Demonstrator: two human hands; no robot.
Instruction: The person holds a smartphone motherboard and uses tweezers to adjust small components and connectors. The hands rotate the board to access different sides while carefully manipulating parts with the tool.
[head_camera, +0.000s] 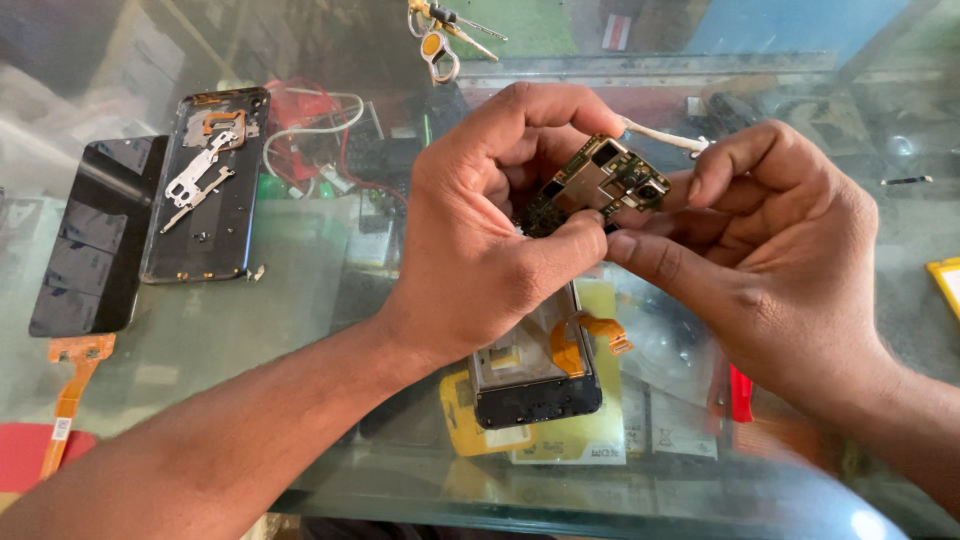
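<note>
Both hands (600, 235) on circuit board (600, 185).

Green circuit board (600, 185), orange flex cable (70, 395)

Two hands (480, 230), one circuit board (600, 180), one screen panel (95, 235), two phone frames (210, 190).

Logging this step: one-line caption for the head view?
Left hand and right hand hold a circuit board above an opened phone on a glass table.
</note>
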